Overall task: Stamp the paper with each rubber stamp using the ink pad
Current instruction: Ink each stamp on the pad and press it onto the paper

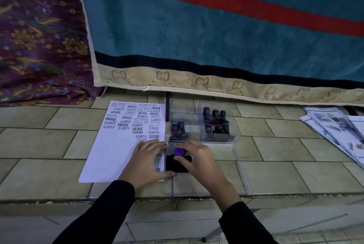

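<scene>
Tiled floor [59, 145] under me, teal blanket [216, 27] far behind. My right hand [199, 162] has fingers clamped on a purple-capped stamp [179, 151] on the black ink pad [177, 165] — just right of the stamped paper [110, 153], where my left hand [146, 162] rests, fingers spread.

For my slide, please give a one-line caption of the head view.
Right hand presses a purple-topped stamp on the ink pad; left hand steadies the stamped paper.

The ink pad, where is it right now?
The black ink pad lies on the tiled floor, right of the stamped paper, under the right hand.
</scene>
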`<control>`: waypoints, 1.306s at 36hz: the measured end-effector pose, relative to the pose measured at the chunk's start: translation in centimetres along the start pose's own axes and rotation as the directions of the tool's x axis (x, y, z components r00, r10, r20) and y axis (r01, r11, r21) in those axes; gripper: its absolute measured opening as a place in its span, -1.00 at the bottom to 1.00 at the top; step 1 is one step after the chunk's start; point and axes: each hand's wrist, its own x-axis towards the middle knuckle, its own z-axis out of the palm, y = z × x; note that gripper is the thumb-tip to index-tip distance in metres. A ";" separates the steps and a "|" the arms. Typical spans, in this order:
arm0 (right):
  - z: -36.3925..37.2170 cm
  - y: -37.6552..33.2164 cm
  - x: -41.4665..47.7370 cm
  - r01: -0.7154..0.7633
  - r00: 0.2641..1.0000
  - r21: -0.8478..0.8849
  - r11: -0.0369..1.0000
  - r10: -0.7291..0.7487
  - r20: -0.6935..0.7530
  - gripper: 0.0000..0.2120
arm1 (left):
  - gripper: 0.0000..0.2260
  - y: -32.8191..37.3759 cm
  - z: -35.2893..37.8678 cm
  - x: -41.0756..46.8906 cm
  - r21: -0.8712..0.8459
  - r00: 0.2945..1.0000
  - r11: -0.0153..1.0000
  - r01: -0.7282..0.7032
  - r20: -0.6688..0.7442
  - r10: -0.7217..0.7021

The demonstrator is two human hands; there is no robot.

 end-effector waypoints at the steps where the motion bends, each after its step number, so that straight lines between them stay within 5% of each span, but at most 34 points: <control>1: 0.0 0.0 0.0 -0.006 1.000 0.004 1.000 0.006 -0.002 -0.72 | -0.15 0.0 0.0 0.0 -0.005 1.000 1.000 0.001 -0.001 -0.001; 19: 0.3 0.2 0.7 -0.158 0.987 0.023 0.987 0.158 0.014 -0.77 | -0.15 0.3 0.0 -0.1 0.004 1.000 1.000 0.015 -0.010 -0.015; 27: 0.6 0.2 -0.1 -0.191 0.982 0.049 0.980 0.191 0.004 -0.75 | -0.05 0.7 -1.6 -0.4 0.246 0.999 0.969 -0.031 0.047 0.021; 34: 0.5 -0.3 1.0 -0.192 0.981 0.031 0.981 0.190 0.049 -0.76 | -0.52 -3.9 -5.8 -1.9 0.167 0.933 0.928 0.332 -0.204 -0.297; 37: 0.9 -1.2 3.0 -0.170 0.985 0.073 0.983 0.170 0.012 -0.75 | -0.55 -6.0 -6.4 -2.1 0.208 0.874 0.854 0.477 -0.217 -0.435; 47: 6.1 -3.8 8.4 -0.046 0.987 0.011 0.999 0.044 0.153 -0.72 | -0.58 -7.2 -5.3 -2.4 0.180 0.832 0.820 0.543 -0.244 -0.497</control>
